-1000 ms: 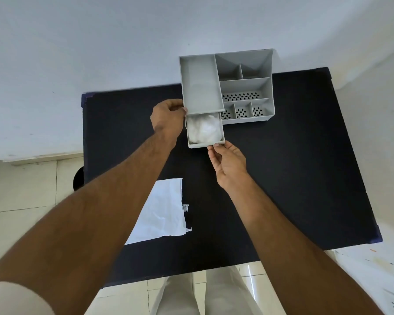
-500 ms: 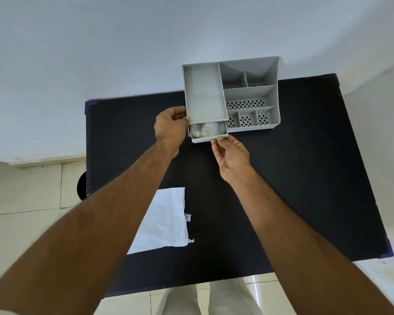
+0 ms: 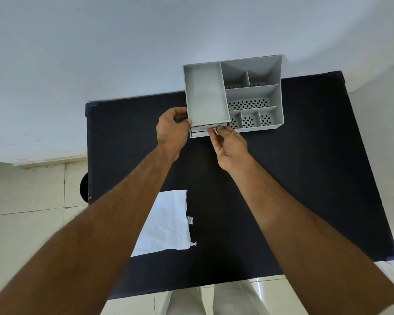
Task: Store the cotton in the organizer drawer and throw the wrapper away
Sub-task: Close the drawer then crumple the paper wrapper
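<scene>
Head view, straight down onto black surface (image 3: 305,178). Got a grey plastic compartment organizer (image 3: 253,94) at the far edge, long side running left-right, small grey drawer (image 3: 199,133) facing this way and poking out just a sliver. Gripping the front-left corner with the left hand (image 3: 172,130), fingers curled; pinching the drawer front with the right hand (image 3: 230,144). Can't see the cotton past that gap. Also a flat white wrapper (image 3: 166,226) lying nearer, lengthwise near-to-far, partly under the left forearm.

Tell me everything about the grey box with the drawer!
The grey organizer looks plastic, open on top: one long tray beside smaller compartments with holed floors. It stands upright at the far edge of the black table. Its drawer sticks out slightly. The left hand grips its corner; the right hand pinches the drawer front.
</scene>
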